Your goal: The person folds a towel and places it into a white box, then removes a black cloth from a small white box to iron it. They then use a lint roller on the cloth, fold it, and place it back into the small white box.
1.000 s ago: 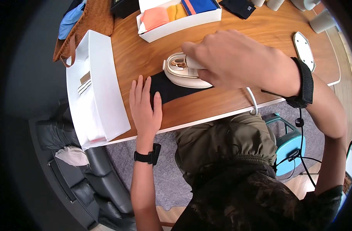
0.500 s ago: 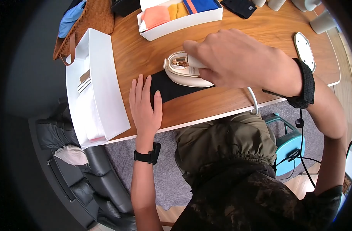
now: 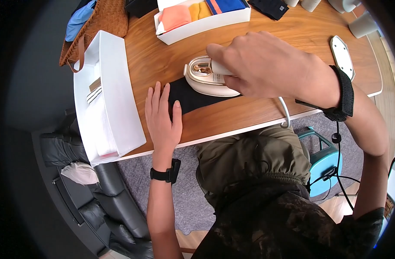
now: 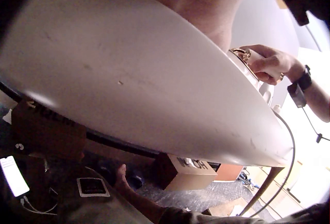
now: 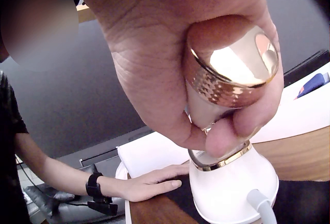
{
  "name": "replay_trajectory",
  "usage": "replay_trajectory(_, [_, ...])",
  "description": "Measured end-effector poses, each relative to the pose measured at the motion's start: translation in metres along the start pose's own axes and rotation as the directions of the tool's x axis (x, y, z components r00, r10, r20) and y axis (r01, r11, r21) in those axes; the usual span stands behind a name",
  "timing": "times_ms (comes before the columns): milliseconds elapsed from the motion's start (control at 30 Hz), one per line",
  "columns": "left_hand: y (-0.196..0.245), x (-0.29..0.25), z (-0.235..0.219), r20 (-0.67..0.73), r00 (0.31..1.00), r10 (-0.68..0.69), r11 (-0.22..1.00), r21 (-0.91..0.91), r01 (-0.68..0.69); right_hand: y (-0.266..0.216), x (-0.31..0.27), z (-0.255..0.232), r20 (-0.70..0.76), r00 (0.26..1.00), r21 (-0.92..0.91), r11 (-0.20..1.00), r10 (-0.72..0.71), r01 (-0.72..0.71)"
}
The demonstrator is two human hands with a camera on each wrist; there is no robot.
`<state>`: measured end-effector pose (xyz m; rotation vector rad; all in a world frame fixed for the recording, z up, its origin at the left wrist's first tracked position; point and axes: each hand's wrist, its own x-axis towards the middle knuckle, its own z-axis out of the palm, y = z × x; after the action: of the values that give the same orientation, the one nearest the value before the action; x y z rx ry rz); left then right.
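My right hand [image 3: 268, 67] grips the handle of a white and gold clothes iron [image 3: 209, 88], fingers curled round it. The iron rests on a flat piece of black cloth [image 3: 192, 100] near the table's front edge. Seen from the right wrist, the gold handle end pokes out of the fist above the iron's white body [image 5: 229, 195], where a grey cord joins. Flat on the cloth's left end lies my left hand [image 3: 164, 123], fingers straight. The iron covers much of the cloth.
A tall white box [image 3: 113, 90] stands left of the left hand. Behind the iron is a white box of folded coloured cloths [image 3: 201, 27]. A white plate-like stand [image 3: 342, 58] lies at the right. The iron's cord [image 3: 285, 113] drops over the front edge.
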<state>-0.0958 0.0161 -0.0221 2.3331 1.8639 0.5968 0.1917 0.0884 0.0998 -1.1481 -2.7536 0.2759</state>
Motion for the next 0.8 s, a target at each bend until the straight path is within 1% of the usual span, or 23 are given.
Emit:
replay_trajectory(233, [0.0010,-0.0001,-0.0015,0.018,1.000,0.000,1.000,0.012,0.000,-0.0001,-0.0001,-0.0010,-0.008,1.000,0.000,1.000,-0.007,0.007])
replay_trajectory(800, [0.0010,-0.0002,-0.0011,0.009,1.000,0.001,1.000,0.010,-0.001,-0.0008,0.0001,-0.0002,-0.016,1.000,0.013,1.000,0.001,-0.001])
